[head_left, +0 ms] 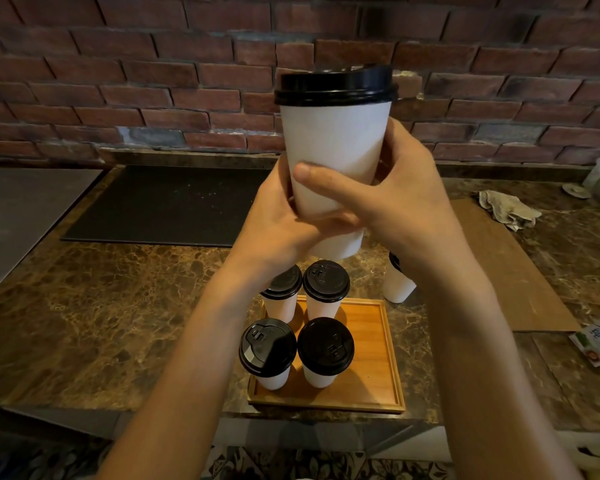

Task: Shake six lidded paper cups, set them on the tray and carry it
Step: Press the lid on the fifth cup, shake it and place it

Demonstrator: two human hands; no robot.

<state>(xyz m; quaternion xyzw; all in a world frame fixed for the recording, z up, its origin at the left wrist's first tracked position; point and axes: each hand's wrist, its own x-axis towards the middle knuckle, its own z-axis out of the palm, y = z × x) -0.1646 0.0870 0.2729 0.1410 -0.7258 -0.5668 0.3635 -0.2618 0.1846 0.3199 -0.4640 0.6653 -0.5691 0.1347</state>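
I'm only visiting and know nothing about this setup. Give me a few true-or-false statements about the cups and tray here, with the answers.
1. The left hand and the right hand both grip the raised white paper cup with a black plastic lid. True.
2. Four lidded white cups stand on the square wooden tray. True.
3. The tray is lifted off the brown marble counter. False: it rests on the counter.
4. The raised cup has lost its lid. False: the black lid sits on it.
5. No cup stands off the tray. False: one more white cup stands on the counter, right of the tray.
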